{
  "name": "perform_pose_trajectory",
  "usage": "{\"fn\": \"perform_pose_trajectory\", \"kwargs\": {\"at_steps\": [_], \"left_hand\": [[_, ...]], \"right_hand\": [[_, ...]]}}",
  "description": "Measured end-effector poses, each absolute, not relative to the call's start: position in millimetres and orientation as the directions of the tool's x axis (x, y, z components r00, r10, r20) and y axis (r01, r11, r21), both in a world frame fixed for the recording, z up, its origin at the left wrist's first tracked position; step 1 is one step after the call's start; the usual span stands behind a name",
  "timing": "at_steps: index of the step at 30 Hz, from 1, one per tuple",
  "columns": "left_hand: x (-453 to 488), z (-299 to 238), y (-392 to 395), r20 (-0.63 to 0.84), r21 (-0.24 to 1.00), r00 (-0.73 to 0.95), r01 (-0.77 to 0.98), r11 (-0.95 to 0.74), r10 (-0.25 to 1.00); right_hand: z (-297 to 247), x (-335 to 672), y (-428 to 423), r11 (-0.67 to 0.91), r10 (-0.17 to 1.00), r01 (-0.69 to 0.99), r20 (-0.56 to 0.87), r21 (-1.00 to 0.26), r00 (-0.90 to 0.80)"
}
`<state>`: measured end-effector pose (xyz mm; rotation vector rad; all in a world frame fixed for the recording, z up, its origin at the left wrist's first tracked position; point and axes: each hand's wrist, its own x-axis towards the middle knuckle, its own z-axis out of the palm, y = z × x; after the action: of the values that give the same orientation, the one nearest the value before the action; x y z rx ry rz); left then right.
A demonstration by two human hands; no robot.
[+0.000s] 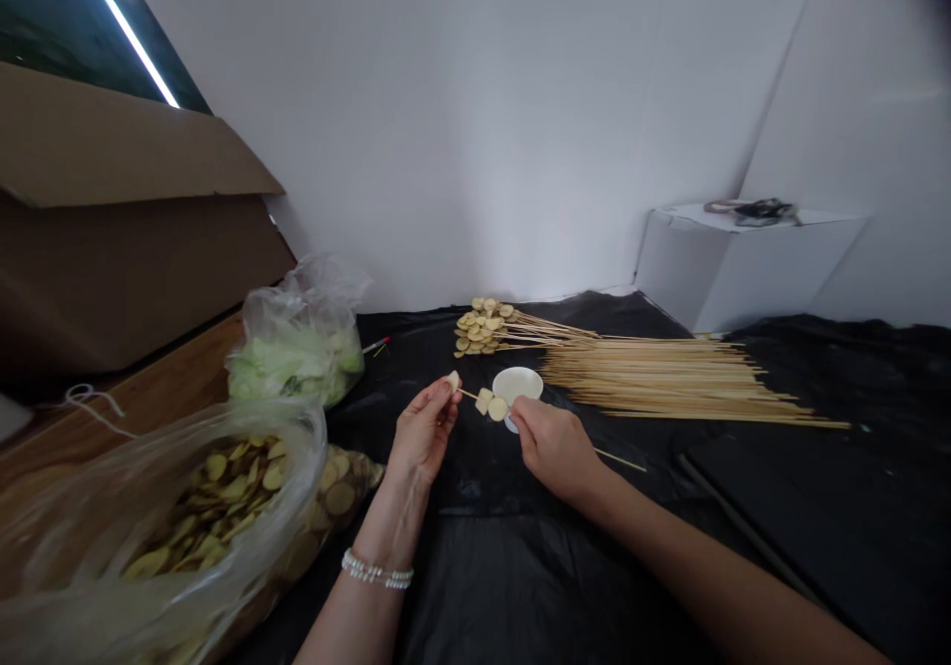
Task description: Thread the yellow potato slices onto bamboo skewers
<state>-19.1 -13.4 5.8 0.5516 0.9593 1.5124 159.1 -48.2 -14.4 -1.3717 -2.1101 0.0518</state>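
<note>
My right hand (554,442) is closed around a thin wooden skewer (620,460), which slants with its tip toward the left. Several pale slices (492,405), which look like potato, are threaded on it just ahead of my fingers. Between thumb and fingers my left hand (429,427) pinches another potato slice (453,381) at the skewer's tip; whether the tip has pierced it I cannot tell. Behind the threaded slices is a white bowl (518,381), partly hidden by my right hand. To the left, an open clear plastic bag (304,437) holds many loose slices (215,506).
Bare skewers (676,378) lie in a wide row at right, beside a pile of filled skewers (482,328). A bag of pale green vegetable pieces (297,348), a pen (376,344), a cardboard box (134,269) and a white box (743,259) stand around the black sheet (490,586).
</note>
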Motion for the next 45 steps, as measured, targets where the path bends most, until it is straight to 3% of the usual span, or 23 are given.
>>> {"fn": "perform_pose_trajectory", "kwargs": {"at_steps": [6,12,22,32,45], "left_hand": [[-19.5,1.5,-13.0,-0.108,0.870,-0.193,-0.493,-0.001,0.975],[-17.9,0.9,-13.2,-0.084,0.871,-0.188,-0.491,-0.019,0.979],[-20.5,5.9,-13.2,-0.259,0.769,-0.148,-0.630,0.111,0.954],[-19.1,2.7,-11.1,-0.180,0.815,-0.240,-0.580,0.008,0.954],[-17.6,4.6,-13.9,-0.108,0.864,-0.242,-0.502,-0.029,0.964]], "right_hand": [[-19.7,159.7,-47.1,0.467,0.829,0.837,0.471,-0.284,-0.303],[-17.4,159.0,-47.2,0.460,0.843,0.807,0.466,-0.369,-0.267],[-12.6,159.3,-48.1,0.451,0.852,0.805,0.454,-0.386,-0.260],[-11.8,159.6,-48.2,0.432,0.869,0.840,0.401,-0.328,-0.290],[-13.2,159.7,-48.5,0.432,0.870,0.829,0.408,-0.356,-0.278]]}}
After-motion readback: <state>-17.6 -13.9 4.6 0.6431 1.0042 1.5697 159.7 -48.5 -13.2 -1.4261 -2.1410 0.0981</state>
